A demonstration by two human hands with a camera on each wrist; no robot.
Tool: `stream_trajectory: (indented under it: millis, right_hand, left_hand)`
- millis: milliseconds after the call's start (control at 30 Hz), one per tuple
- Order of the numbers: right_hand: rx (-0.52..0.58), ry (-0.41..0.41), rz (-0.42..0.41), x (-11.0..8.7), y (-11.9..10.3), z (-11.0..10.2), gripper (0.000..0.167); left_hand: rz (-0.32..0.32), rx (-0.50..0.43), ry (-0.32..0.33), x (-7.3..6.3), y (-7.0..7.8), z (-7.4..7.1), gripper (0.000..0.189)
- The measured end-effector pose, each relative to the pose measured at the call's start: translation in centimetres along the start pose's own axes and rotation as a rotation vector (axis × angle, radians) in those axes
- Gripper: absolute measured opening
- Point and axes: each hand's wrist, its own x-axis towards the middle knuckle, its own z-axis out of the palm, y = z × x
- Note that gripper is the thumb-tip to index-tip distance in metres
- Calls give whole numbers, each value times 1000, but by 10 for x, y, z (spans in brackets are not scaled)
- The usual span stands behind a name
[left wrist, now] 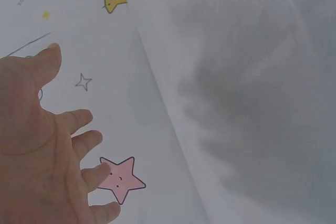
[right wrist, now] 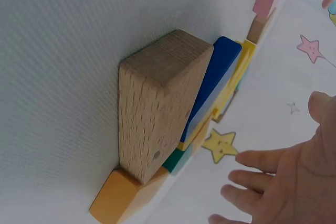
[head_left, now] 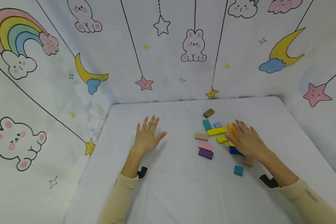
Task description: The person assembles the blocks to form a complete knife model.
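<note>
So both hands are wide open and holding nothing. The left hand [head_left: 147, 137] hangs palm-down above the left part of the white table [head_left: 168, 193], fingers spread and thumb stuck out, well apart from any block; in its wrist view you can see its shadow on the cloth. The right hand [head_left: 247, 140] is over on the right, also off the surface, fingers pretty straight, right above the pile and hiding part of it. Half under it are an orange block [head_left: 231, 128] and a dark blue block [head_left: 235, 151], with a wooden block [head_left: 248, 161] by the wrist. Nearer sits a teal block [head_left: 238, 170]. Just left of that hand there's a long yellow block [head_left: 217, 131], then a pink block [head_left: 205, 146] touching a purple block [head_left: 205, 153]. A brown block [head_left: 208, 113] lies farthest back.
</note>
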Motion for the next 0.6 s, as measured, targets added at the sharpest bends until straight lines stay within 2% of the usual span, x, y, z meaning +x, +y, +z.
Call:
stream_trajectory:
  millis: [167,600]
  right_hand:
    - [1,-9,4,-4,1,3,90]
    - [4,7,-14,-13,1,2,82]
  left_hand:
    - [9,15,-12,0,7,2,84]
    - [79,62,-24,1,45,-4,80]
